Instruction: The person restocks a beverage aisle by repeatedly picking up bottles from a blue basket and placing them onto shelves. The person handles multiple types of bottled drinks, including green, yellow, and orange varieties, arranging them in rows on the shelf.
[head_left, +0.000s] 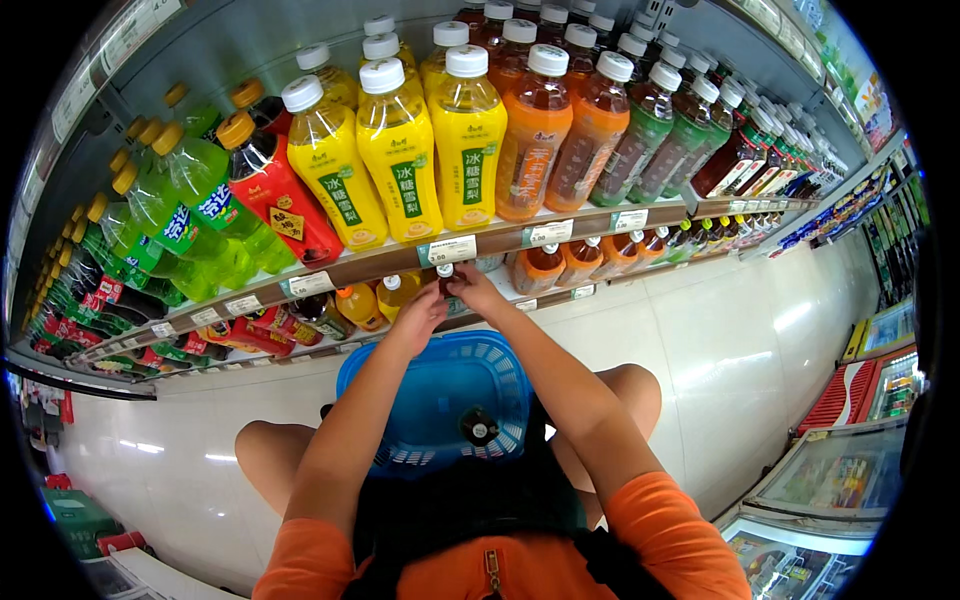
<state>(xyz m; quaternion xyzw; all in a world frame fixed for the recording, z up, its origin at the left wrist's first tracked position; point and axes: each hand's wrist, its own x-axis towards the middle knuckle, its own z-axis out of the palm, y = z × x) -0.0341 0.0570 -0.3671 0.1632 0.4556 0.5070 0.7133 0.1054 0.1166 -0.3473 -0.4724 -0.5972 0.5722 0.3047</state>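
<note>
Low in front of me, below the upper shelf's edge, a dark drink bottle with a white cap (445, 270) is between my two hands. My right hand (474, 289) has its fingers around the bottle from the right. On the left side, my left hand (424, 315) is raised close against the same bottle, and its grip is partly hidden. Under my forearms stands a blue plastic shopping basket (420, 405) between my knees. Inside it, near the right rear corner, is one dark bottle (480, 426), seen from above its cap.
The upper shelf edge (375, 262) with price tags juts out above my hands. It bears rows of yellow bottles (397, 157), orange-labelled bottles (532, 142) and green soda bottles (172, 202). Orange-labelled bottles (538, 268) line the lower shelf. Glass-topped freezers (832, 472) stand at right on the tiled floor (720, 360).
</note>
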